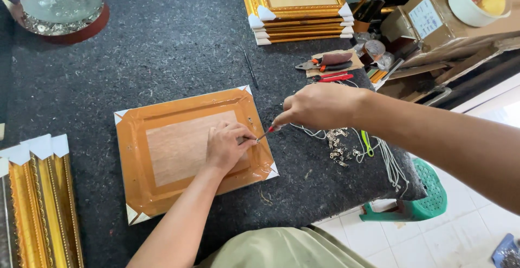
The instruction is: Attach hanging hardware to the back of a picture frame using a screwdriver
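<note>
Picture frame [162, 154] face down, mid worktop [162, 46], white corner guards. Left hand [227, 146] pressed flat on frame back. Right hand [319, 105] pinched shut on screwdriver [266, 133], tip at frame's right edge. Brown box [433, 21], white rectangular label, top right.

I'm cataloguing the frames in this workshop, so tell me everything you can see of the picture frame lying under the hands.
The picture frame lies face down and flat on the dark felt table, slightly rotated. Its back is sealed with glossy orange-brown tape around a paler wooden-looking panel. White protectors cap its corners. The left hand presses on the panel near the right edge, seemingly steadying a small fitting. The right hand holds a red-handled screwdriver whose tip meets the frame there.
</note>
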